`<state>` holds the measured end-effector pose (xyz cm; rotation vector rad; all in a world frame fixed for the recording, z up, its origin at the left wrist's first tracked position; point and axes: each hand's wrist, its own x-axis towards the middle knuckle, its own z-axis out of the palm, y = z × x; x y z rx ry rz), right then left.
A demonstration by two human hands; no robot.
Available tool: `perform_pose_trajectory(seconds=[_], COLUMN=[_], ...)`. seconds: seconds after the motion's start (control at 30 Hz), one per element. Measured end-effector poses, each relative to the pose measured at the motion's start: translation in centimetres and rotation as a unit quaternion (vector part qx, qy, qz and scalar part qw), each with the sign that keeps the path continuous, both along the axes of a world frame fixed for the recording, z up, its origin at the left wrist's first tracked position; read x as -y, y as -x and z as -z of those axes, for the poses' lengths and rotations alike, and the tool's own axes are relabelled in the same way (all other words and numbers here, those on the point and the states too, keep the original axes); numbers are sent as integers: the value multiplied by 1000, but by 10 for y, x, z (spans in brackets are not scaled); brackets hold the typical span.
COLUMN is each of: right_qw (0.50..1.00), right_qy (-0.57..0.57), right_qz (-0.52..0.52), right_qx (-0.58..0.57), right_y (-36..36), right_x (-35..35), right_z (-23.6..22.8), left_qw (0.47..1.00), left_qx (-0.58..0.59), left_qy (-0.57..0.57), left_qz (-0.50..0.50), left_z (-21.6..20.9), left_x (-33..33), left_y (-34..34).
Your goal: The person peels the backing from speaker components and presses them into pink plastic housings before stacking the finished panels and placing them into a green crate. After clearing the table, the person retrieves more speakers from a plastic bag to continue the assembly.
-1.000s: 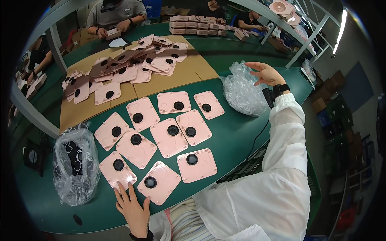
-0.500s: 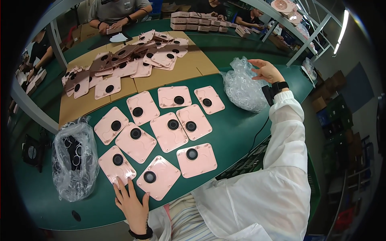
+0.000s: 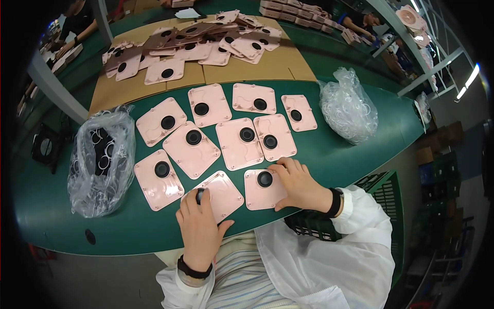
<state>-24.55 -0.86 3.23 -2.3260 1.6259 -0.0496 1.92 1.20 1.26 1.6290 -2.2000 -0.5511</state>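
Observation:
Pink rectangular panels with black rings lie spread on the green table; one (image 3: 158, 181) is at the near left. My left hand (image 3: 199, 232) rests on a tilted panel (image 3: 224, 194), fingers stretched out over its black ring (image 3: 199, 195), thumb apart by the lower edge. That ring is partly hidden by the fingertips. To the right, my right hand (image 3: 304, 188) spans the right side of another panel (image 3: 260, 195), fingers at its upper edge and thumb at its lower edge. Its black ring (image 3: 264, 179) shows beside the fingers.
A clear bag of ring-shaped parts (image 3: 100, 165) stands at the left, another clear plastic bag (image 3: 349, 108) at the right. More panels (image 3: 195, 44) are heaped on cardboard (image 3: 188, 77) behind. A green crate (image 3: 388, 193) sits below the table edge. People work at the far side.
My right hand has come back from the clear bag at the right to the near-right panel. My left hand has moved right, from the near-left panel onto the tilted one. The view has shifted.

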Motion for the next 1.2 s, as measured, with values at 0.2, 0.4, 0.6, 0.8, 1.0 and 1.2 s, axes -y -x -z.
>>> perform_pose_trajectory(seconds=[0.2,0.4,0.6,0.8,1.0,1.2], right_qw=[999,948,790,778,753,775], right_qy=[21,-193,-117,-118,-147,-129], right_qz=[16,144,335,357,336,322], right_qx=[34,211,500,503,545,529], right_y=[9,51,68,72,60,62], right_x=[-2,11,49,68,68,64], right_z=[20,17,14,40,39,19], left_qw=[995,978,871,912,991,998], left_qx=[72,-88,-453,-372,-104,-53], left_qy=[-66,-176,-174,-133,-59,0], left_qz=[2,-64,-80,-114,-54,24], left_z=[-8,11,24,46,41,38], left_x=[19,21,63,108,87,77], left_y=[8,4,51,87,103,88])
